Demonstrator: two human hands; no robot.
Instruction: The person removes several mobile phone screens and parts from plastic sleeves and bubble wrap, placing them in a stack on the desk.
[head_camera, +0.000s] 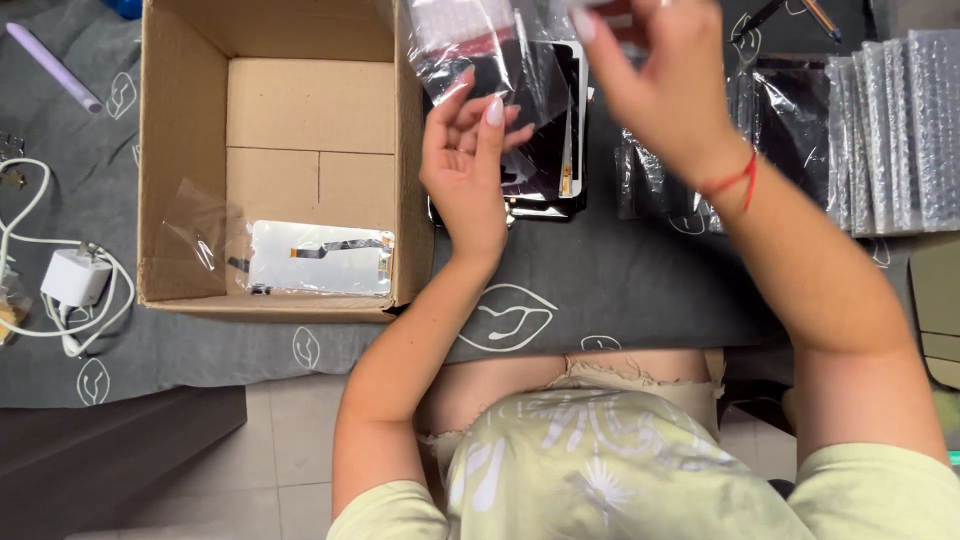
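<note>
A dark grey cloth (620, 290) printed with white leaf outlines covers the table, and pale floor tiles (290, 450) show below its near edge. At the far left one lilac pen (52, 66) lies near the top, with one white charger (73, 277) and its looped cable beneath it. Next comes one open cardboard box (180, 150); inside, one bagged phone screen panel (320, 258) lies flat on its bottom by the near wall. The left hand (468, 165) is raised beside the box, fingers loosely spread and curled, their tips touching the lower edge of a clear plastic bag (490, 50). Under it sits a stack of dark phone screens (555, 150); their number cannot be told. The right hand (665, 85), one red string at its wrist, pinches the top of the same bag. Further right lie dark wrapped screens (795, 125), then a row of about five bubble-wrap sleeves (900, 130) standing on edge.
</note>
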